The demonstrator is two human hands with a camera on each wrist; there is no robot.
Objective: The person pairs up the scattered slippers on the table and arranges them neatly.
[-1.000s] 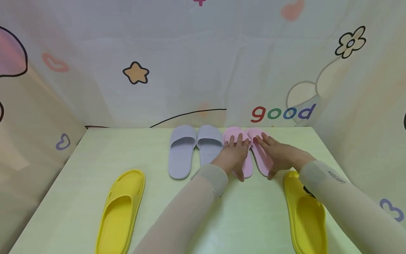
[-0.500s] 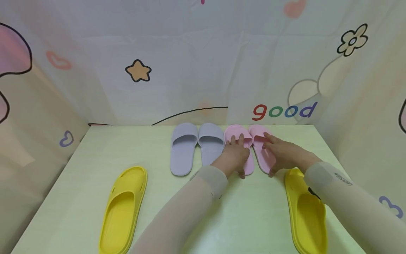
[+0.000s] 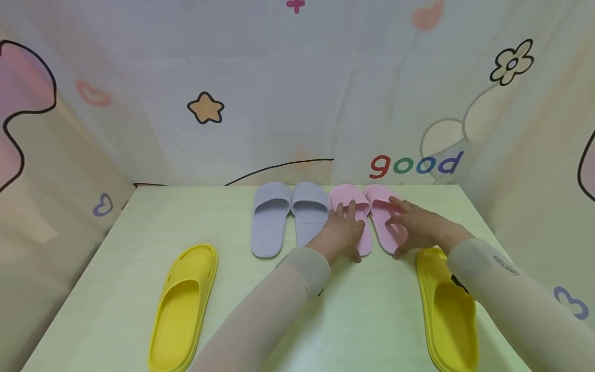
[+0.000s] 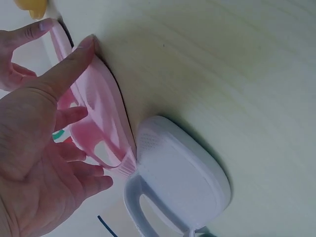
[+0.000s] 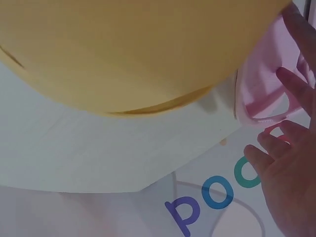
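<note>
Two pink slippers point(image 3: 346, 194) lie side by side against the back wall, heels facing me. Over the left one is my left hand point(image 3: 343, 231), fingers spread; in the left wrist view its thumb point(image 4: 74, 61) reaches the slipper's heel end. My right hand point(image 3: 416, 226) spans the right pink slipper point(image 3: 385, 222) from its outer side, thumb near the heel and fingers loosely bent above the footbed. Neither hand visibly grips a slipper. In the right wrist view, the fingers of the right hand point(image 5: 291, 168) are apart, beside the pink slipper point(image 5: 264, 84).
Two lavender slippers point(image 3: 267, 232) stand just left of the pink pair, touching it. One yellow slipper point(image 3: 182, 305) lies front left; another yellow slipper point(image 3: 448, 320) lies front right, partly under my right forearm. A printed curtain point(image 3: 279, 113) borders the table's back and sides.
Both hands stay over the pink slippers. The right hand has shifted slightly right and its fingers are more bent; the left fingers have drawn back slightly. The head view has moved a little.
</note>
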